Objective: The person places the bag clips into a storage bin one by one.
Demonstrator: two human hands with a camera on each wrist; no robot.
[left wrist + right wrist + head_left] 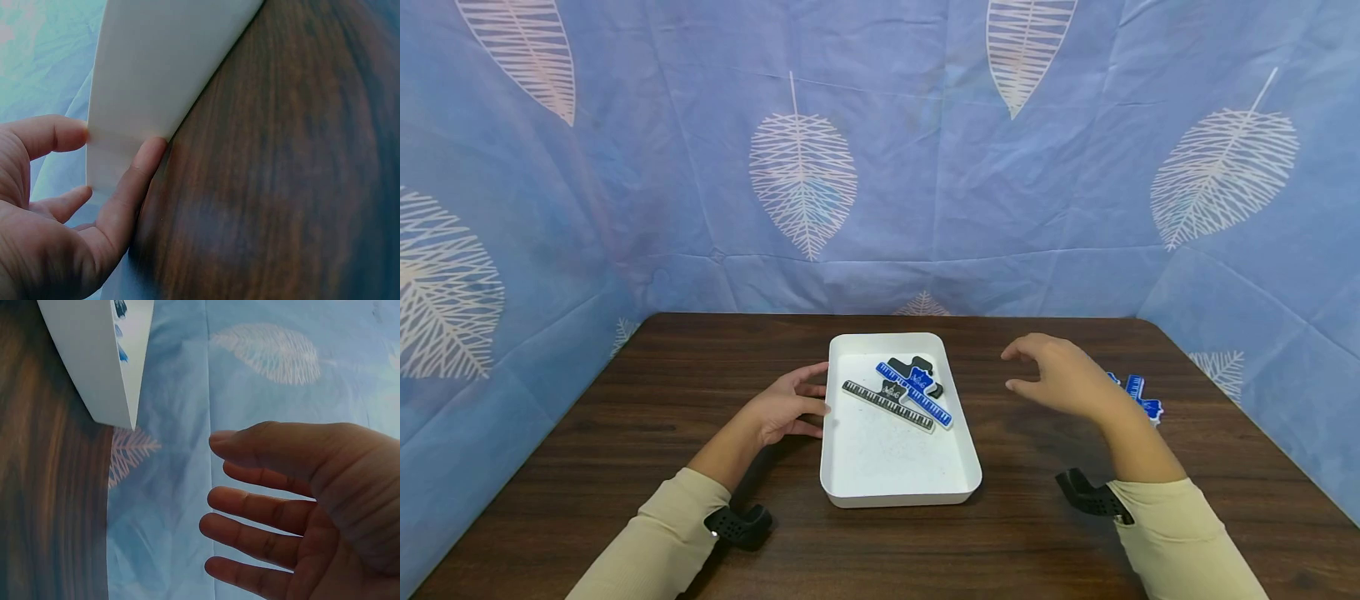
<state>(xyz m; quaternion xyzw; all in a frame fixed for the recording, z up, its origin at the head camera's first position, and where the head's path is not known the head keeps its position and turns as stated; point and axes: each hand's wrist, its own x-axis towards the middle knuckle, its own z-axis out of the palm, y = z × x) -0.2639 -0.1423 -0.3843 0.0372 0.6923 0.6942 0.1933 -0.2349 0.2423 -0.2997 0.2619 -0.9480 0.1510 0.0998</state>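
A white rectangular tray (pixel 895 467) lies on the table, with several keyboard-patterned clips in it. A blue clip (pixel 934 406) lies across the black ones, partly covering them; one black clip (pixel 880 400) shows its long keyboard strip. My left hand (pixel 786 407) is at the tray's left side, its spread fingertips touching the outer wall (pixel 150 62) in the left wrist view. To the right of the tray, my right hand (pixel 1060 375) is held in the air with thumb and fingers apart and nothing between them. Beyond its wrist lie blue clips (pixel 1138 396), partly hidden by the hand.
The dark wooden table (pixel 700 358) reaches back to a blue cloth backdrop (pixel 880 167) with white leaf prints, which also hangs at both sides. A black band (pixel 741 527) is on the left wrist, another (pixel 1093 497) on the right.
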